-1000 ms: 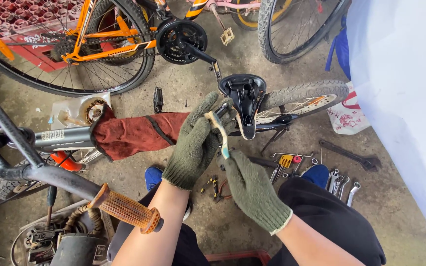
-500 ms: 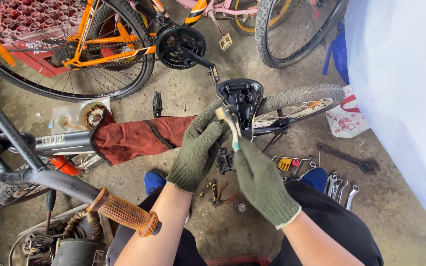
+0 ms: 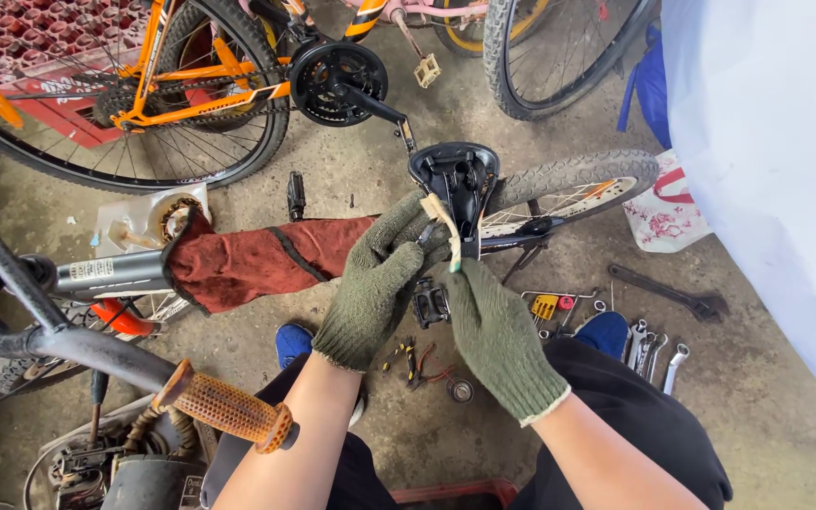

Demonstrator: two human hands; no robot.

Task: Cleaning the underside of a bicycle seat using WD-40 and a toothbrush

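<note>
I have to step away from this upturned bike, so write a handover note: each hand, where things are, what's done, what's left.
Left hand, gloved: on the frame beside the red rag.
Right hand, gloved: holds a toothbrush against the underside of the black saddle.
Wrenches and pliers lie on the floor.
Done: bike inverted, rag wrapped around the frame tube.
Left: cannot tell how much brushing remains.

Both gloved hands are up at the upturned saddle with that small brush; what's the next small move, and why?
Probably sweep the brush down across the saddle's underside. The left hand steadies beside the saddle, the right hand pinches the brush's lower end, and the bristles appear to rest against the black clamp area.
</note>
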